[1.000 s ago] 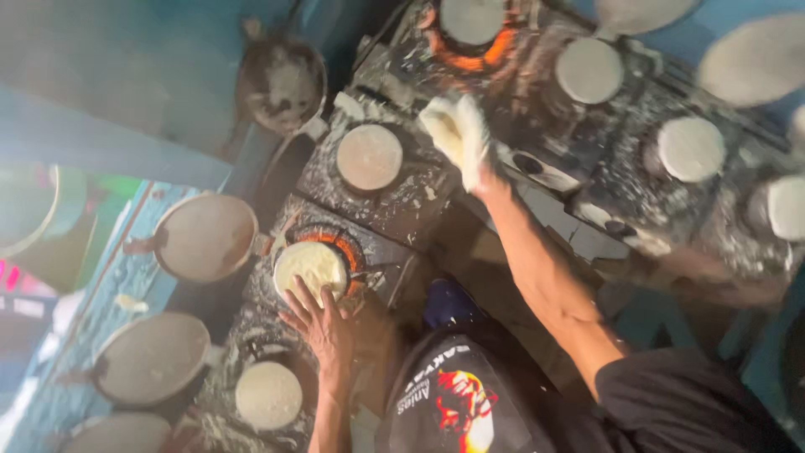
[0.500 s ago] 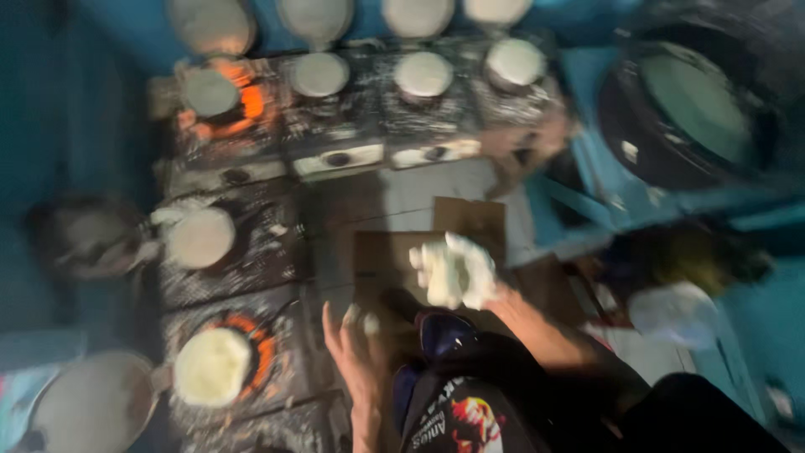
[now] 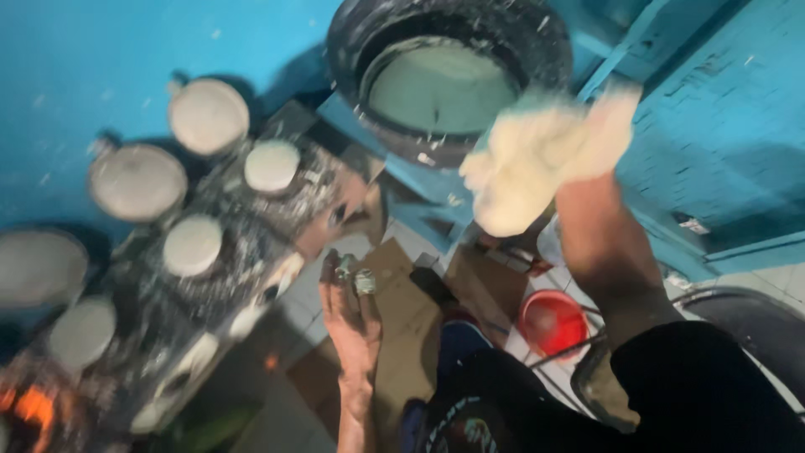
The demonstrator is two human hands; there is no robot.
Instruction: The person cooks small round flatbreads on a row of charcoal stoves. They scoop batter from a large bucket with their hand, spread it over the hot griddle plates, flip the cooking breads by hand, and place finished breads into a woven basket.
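My right hand is coated in pale sticky batter and holds a blob of it, raised just beside the rim of a big black tub. The tub holds whitish batter. My left hand hangs lower, over brown cardboard on the floor, fingers curled, with bits of batter on the fingertips. The hand grips nothing that I can see.
A soot-black stove block with several round pale flatbreads runs along the left, and flames glow at its lower end. Round pans lean on the blue wall. A red bowl sits on the tiled floor by my knee.
My view has swung right, from the stove to the tub. My right hand rose with its batter toward the tub. My left hand left the flatbread on the burner and now hangs free.
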